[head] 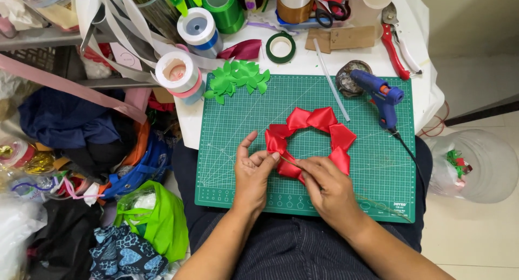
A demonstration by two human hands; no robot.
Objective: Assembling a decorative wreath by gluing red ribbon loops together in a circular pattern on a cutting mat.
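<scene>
A ring of folded red satin ribbon petals (319,129) lies on a green cutting mat (378,166) across my lap. My left hand (252,172) presses its fingertips on the lower left petals, thumb raised. My right hand (326,187) pinches the bottom of the ring, where a thin stem or wire (288,161) crosses between the two hands. A thin clear strand trails from under my right hand toward the mat's lower right.
A blue glue gun (381,94) rests at the mat's upper right, its cord running down the right side. A clear glue stick (331,80), green ribbon leaves (238,80), ribbon spools (178,71), red pruners (393,42) and scissors (330,12) lie beyond. Bags crowd the left floor.
</scene>
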